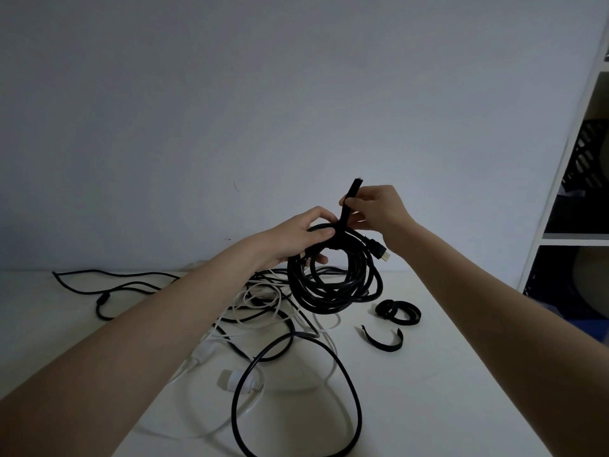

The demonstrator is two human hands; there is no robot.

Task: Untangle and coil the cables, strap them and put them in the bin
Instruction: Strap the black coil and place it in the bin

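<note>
A coiled black cable point(333, 278) hangs above the white table point(445, 374), with its plug point(380, 252) sticking out to the right. My left hand point(296, 237) grips the top of the coil. My right hand point(375, 207) pinches a black strap point(349, 199) that stands up from the coil's top, where it wraps the bundle. Loose black cable point(296, 400) and white cable point(257, 305) lie tangled on the table below.
Two spare black straps lie right of the tangle: a curled pair point(398, 311) and an open arc point(384, 339). Another black cable point(108, 288) trails at the far left. A white shelf unit point(560, 192) with a dark perforated bin point(586, 159) stands at the right.
</note>
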